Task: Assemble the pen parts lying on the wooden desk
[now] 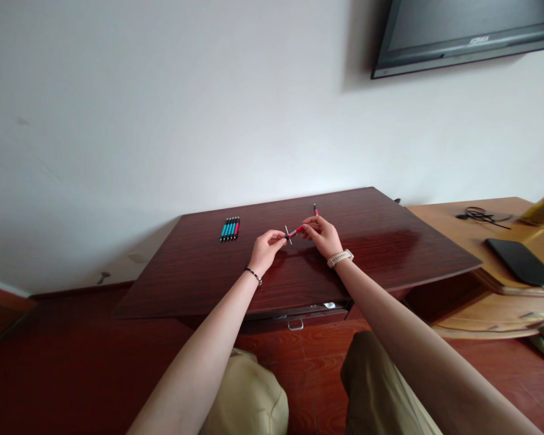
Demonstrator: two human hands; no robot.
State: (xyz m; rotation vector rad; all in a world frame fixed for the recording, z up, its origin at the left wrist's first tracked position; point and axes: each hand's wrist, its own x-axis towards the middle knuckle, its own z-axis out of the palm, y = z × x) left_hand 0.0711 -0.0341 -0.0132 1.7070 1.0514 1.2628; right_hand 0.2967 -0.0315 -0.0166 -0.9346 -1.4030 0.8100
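**Holding a red pen between two hands above the desk**

Both hands meet over the middle of the dark wooden desk (390, 241). The right hand (325, 237) pinches a red pen (298, 230), whose long axis runs roughly level, pointing left toward the left hand (266, 248). The left hand's fingertips are pressed together on a small thin part (288, 234) at the pen's near end; I cannot tell what it is. A row of pens (229, 229) lies flat well to the left, nearer the left hand.
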